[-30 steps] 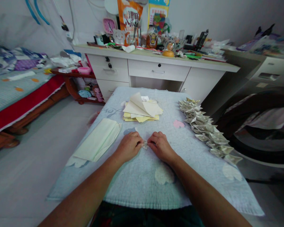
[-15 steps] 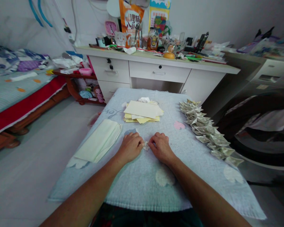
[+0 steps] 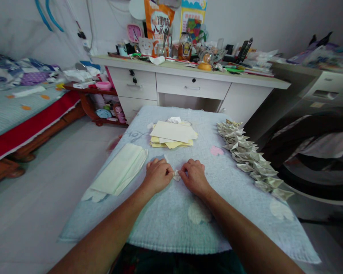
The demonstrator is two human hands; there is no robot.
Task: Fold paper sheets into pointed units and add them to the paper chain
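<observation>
A small folded piece of paper (image 3: 176, 176) lies between my two hands, low over the cloth. My left hand (image 3: 159, 175) is closed, its thumb and fingers pinching the paper's left side. On the other side, my right hand (image 3: 193, 176) pinches its right edge, fingers curled. The hands cover part of the paper, so its full shape is hidden. Beyond them sits a stack of cream and yellow paper sheets (image 3: 173, 131). Pale green folded sheets (image 3: 118, 169) lie left of my left hand. Several folded paper pieces with pointed tips (image 3: 250, 158) stand in rows at the right.
A light blue patterned cloth (image 3: 171, 228) covers the table. Behind it stands a white desk (image 3: 188, 83) crowded with jars, a pink clock (image 3: 134, 33) and packets. A bed (image 3: 25, 110) is at the left, a front-loading washing machine (image 3: 317, 87) at the right.
Almost nothing differs. Both hands keep their pinch on the small paper, with only a very slight shift of the left hand.
</observation>
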